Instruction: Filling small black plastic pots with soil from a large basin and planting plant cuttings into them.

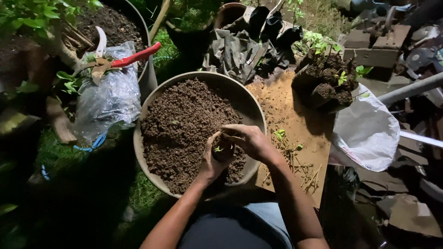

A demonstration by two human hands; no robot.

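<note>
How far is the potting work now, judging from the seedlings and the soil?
Done: several filled seedling bags stand together on the board. In hand: the left hand and right hand hold a small soil-filled bag with a sprout over the basin. Left: empty black bags lie behind, and much soil remains.

Red-handled pruning shears [124, 57] on a clear plastic bag [108, 99], white bag [369, 131], wooden board [295, 124], potted seedlings [330, 80]

Your hands have open room over the soil in the basin [150, 103], especially its upper left half. To the left, the plastic bag [108, 99] and shears [134, 56] crowd the rim. To the right, the board [286, 115] lies mostly bare, hemmed by seedling clumps [325, 83] and the white bag [369, 131]; twigs [300, 168] litter its near end.
</note>
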